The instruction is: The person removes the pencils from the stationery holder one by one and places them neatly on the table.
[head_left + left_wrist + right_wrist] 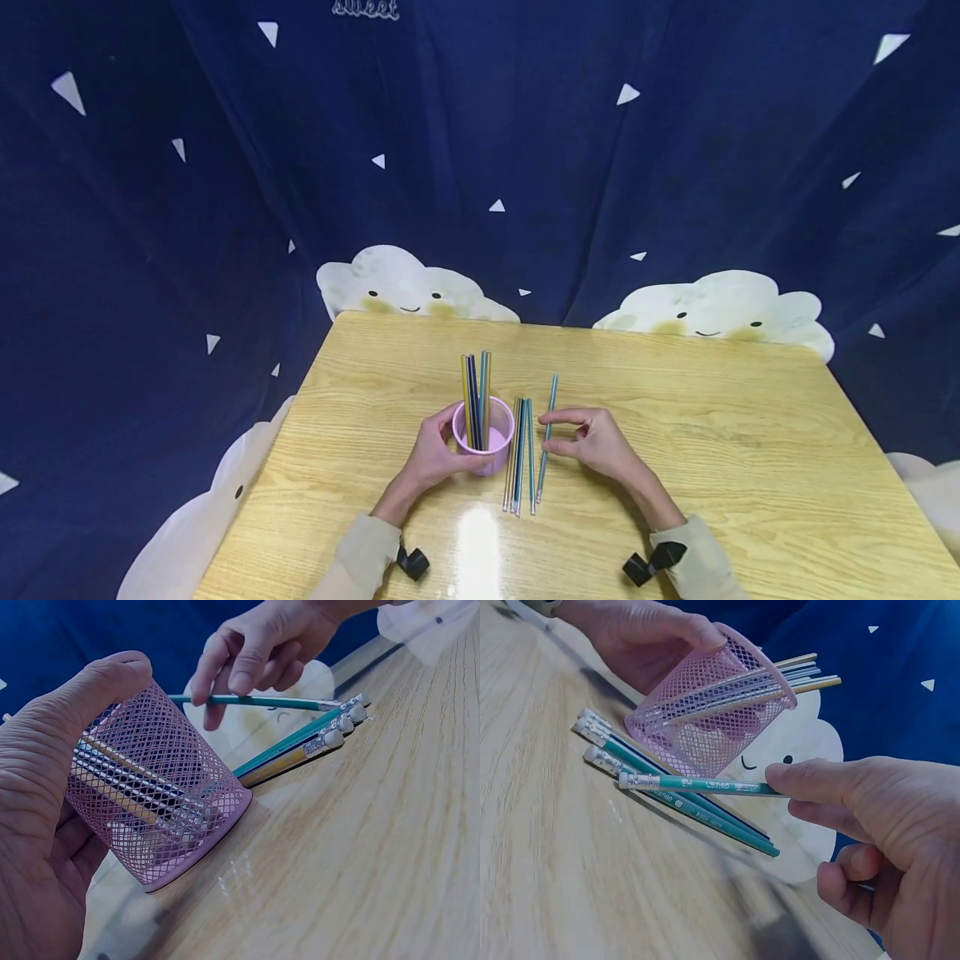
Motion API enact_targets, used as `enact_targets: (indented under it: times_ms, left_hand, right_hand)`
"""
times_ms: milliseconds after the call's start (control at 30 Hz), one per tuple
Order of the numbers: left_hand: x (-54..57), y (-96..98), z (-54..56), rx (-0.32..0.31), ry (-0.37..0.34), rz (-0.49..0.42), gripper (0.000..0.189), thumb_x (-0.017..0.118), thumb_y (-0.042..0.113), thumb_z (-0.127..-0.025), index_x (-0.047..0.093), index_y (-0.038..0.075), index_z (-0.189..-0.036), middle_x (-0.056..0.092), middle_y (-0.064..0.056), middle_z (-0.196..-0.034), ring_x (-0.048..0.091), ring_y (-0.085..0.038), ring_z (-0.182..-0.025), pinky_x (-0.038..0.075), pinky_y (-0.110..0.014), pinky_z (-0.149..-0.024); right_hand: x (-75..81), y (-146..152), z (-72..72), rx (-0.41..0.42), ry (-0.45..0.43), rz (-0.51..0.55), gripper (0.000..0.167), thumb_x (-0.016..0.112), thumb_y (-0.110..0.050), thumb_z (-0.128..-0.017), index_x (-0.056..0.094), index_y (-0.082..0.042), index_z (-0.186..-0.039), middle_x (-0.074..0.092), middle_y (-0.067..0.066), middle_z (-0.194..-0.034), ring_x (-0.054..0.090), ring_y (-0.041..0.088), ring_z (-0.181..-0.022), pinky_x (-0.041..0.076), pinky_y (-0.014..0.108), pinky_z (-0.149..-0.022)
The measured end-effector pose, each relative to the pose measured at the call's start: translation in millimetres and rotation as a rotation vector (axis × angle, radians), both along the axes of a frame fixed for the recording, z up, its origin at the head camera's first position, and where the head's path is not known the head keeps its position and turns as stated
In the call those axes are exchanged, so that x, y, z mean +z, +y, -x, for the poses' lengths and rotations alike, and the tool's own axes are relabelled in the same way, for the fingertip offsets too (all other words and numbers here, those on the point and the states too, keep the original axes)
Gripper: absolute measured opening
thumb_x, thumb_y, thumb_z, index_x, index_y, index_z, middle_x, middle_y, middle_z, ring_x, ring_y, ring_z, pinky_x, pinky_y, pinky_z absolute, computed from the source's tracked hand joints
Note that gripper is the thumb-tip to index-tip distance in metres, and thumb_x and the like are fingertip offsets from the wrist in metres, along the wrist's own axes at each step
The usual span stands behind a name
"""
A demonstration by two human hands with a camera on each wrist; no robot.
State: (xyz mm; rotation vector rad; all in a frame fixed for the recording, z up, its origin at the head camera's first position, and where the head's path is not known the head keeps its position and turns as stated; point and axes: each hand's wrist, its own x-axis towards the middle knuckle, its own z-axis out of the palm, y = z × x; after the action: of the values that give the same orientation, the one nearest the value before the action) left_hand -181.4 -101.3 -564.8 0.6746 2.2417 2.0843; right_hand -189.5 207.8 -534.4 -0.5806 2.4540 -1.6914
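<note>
A pink mesh pencil cup [491, 467] stands on the table with several pencils [472, 396] leaning inside it. My left hand [435, 454] grips the cup from its left side, thumb across the front near the rim. Just right of the cup, several pencils [682, 791] lie side by side on the table, eraser ends toward me. My right hand [596, 442] pinches a green pencil [705, 784] between thumb and fingers, beside that row. In the right wrist view its white eraser end appears in front of the lying pencils.
The wooden table [750, 433] extends widely to the right and a little to the left. Behind it hangs a dark blue curtain [525, 125] with white triangles and smiling clouds. A black wrist camera [652, 562] sits at each cuff.
</note>
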Motion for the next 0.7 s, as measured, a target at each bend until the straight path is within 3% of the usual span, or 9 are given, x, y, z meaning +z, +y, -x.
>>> enact_targets:
  times_ms: [267, 433, 500, 567, 633, 700]
  left_hand:
    - [-1.0, 0.2, 0.8, 0.004, 0.008, 0.005, 0.088, 0.096, 0.003, -0.063, 0.059, -0.001, -0.143, 0.069, -0.017, -0.133, 0.067, -0.024, -0.118, 0.053, -0.03, -0.107]
    - [1.7, 0.0, 0.2, 0.012, -0.026, 0.014, 0.089, 0.096, 0.002, -0.062, 0.059, 0.0, -0.143, 0.068, -0.015, -0.135, 0.066, -0.024, -0.12, 0.052, -0.03, -0.109]
    - [3.0, -0.1, 0.0, 0.014, -0.04, 0.015, 0.089, 0.096, 0.002, -0.062, 0.059, 0.001, -0.143, 0.068, -0.014, -0.135, 0.066, -0.024, -0.121, 0.051, -0.03, -0.109]
    - [3.1, -0.1, 0.0, 0.014, -0.043, 0.013, 0.089, 0.096, 0.001, -0.062, 0.059, 0.001, -0.143, 0.068, -0.014, -0.135, 0.066, -0.024, -0.121, 0.052, -0.03, -0.109]
    - [2.9, 0.2, 0.0, 0.01, -0.039, 0.01, 0.089, 0.096, 0.001, -0.062, 0.059, 0.001, -0.143, 0.068, -0.014, -0.135, 0.066, -0.024, -0.121, 0.051, -0.03, -0.109]
    - [2.5, 0.6, 0.0, 0.007, -0.036, 0.008, 0.089, 0.096, 0.001, -0.062, 0.059, 0.001, -0.143, 0.068, -0.014, -0.135, 0.066, -0.023, -0.121, 0.051, -0.03, -0.109]
  right_hand:
    - [-3.0, 1.0, 1.1, 0.063, 0.005, -0.076, 0.037, 0.088, -0.017, -0.084, 0.078, -0.005, -0.118, 0.077, 0.015, -0.113, 0.033, -0.003, -0.045, 0.029, 0.014, -0.04]
    - [-4.5, -2.5, -0.1, 0.108, 0.049, -0.159, 0.036, 0.083, -0.017, -0.09, 0.076, -0.006, -0.124, 0.076, 0.011, -0.122, 0.037, -0.001, -0.051, 0.043, 0.017, -0.05]
    - [-4.9, -4.2, -1.0, 0.112, 0.084, -0.201, 0.035, 0.081, -0.018, -0.092, 0.076, -0.007, -0.125, 0.076, 0.007, -0.124, 0.051, 0.001, -0.062, 0.054, 0.021, -0.064]
    - [-5.1, -5.8, -2.3, 0.11, 0.118, -0.248, 0.034, 0.08, -0.019, -0.093, 0.076, -0.009, -0.126, 0.075, 0.004, -0.125, 0.067, 0.007, -0.082, 0.06, 0.027, -0.083]
    - [-4.6, -6.6, -4.0, 0.102, 0.145, -0.296, 0.034, 0.08, -0.021, -0.094, 0.076, -0.01, -0.126, 0.075, 0.002, -0.126, 0.071, 0.017, -0.109, 0.059, 0.037, -0.099]
    - [-3.1, -7.4, -6.0, 0.093, 0.157, -0.337, 0.034, 0.08, -0.022, -0.093, 0.076, -0.012, -0.125, 0.075, 0.001, -0.125, 0.069, 0.022, -0.12, 0.056, 0.044, -0.105]
